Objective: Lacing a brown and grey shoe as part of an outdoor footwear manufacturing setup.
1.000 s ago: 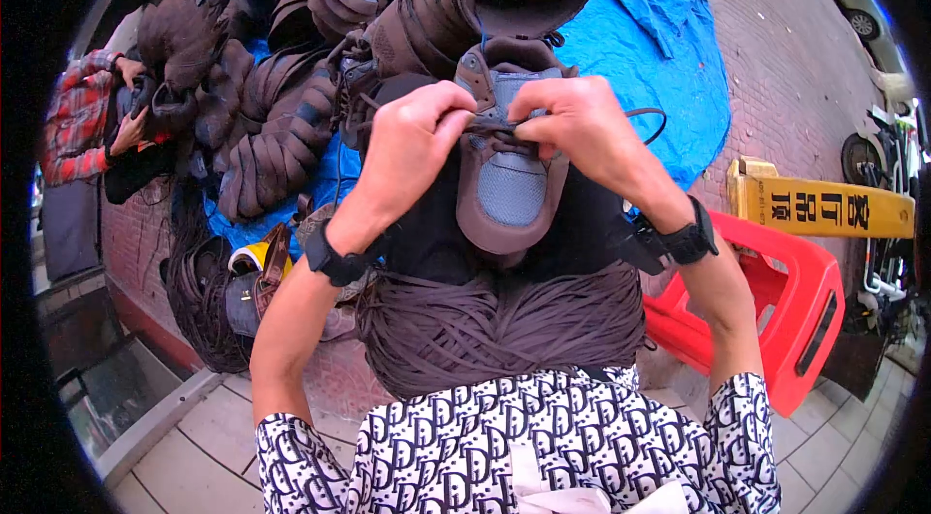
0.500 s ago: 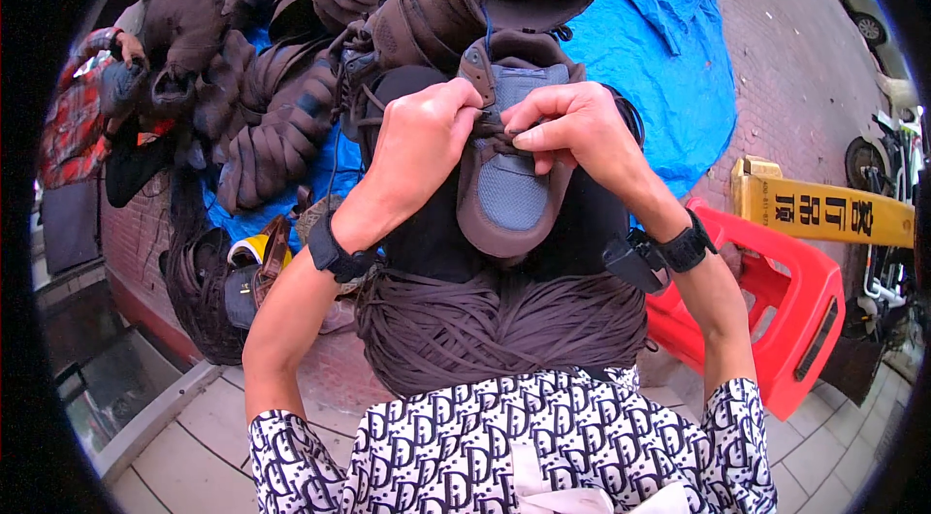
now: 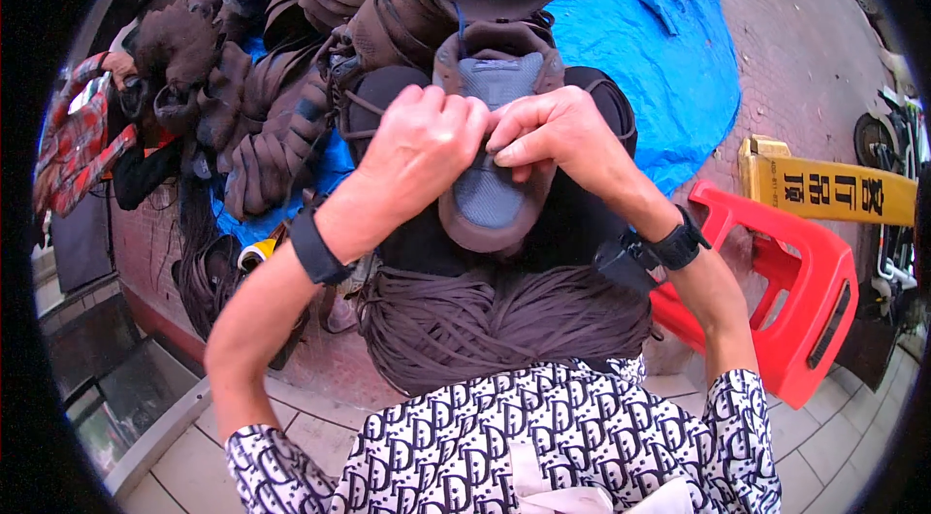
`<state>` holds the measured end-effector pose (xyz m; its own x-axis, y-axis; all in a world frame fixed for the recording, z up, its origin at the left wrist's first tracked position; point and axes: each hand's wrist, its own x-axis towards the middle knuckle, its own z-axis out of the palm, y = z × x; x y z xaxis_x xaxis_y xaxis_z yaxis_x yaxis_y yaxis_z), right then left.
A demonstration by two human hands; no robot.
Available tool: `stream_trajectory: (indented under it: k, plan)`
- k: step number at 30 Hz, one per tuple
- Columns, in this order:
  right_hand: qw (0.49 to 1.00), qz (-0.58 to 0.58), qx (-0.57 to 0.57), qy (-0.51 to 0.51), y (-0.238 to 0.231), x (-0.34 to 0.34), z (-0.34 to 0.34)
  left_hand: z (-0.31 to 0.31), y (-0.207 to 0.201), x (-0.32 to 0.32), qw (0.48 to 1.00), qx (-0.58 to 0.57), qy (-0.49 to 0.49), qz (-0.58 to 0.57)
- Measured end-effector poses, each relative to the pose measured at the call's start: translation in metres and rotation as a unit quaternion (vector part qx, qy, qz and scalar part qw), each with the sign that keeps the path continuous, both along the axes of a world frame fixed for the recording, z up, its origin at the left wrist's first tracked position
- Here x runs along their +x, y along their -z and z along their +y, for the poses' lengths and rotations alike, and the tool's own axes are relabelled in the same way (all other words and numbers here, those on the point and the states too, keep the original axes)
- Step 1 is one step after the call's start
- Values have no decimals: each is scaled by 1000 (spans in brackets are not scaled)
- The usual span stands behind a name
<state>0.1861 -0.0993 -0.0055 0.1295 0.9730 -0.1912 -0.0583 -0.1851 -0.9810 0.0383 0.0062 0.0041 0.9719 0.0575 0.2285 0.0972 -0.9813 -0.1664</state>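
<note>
A brown shoe (image 3: 493, 194) with a grey-blue mesh top rests on my lap, toe toward me. Both hands meet over its middle. My left hand (image 3: 419, 150) is closed over the lacing area. My right hand (image 3: 555, 134) pinches a thin dark lace at the shoe's centre. A thick bundle of dark brown laces (image 3: 495, 320) lies across my lap just below the shoe. Each wrist carries a black band.
A pile of brown shoes (image 3: 291, 78) lies on a blue tarp (image 3: 659, 58) ahead. A red plastic stool (image 3: 786, 291) stands at my right, a yellow block (image 3: 824, 186) behind it. A person in a red checked sleeve (image 3: 78, 141) is at the far left.
My hands have drawn closer together over the shoe's middle, working the lace. The view has shifted slightly.
</note>
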Motion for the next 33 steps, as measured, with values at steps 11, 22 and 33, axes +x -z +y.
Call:
stream_trajectory:
  k: [11,22,33]
  plan:
    - [931,-298,142,155,26,27,-15,38,-31,40,779,-484,-264,297]
    - [892,-354,230,163,35,11,-10,13,-22,27,992,-101,62,52]
    - [707,-659,236,99,14,-3,-3,10,-3,45,934,-337,-88,74]
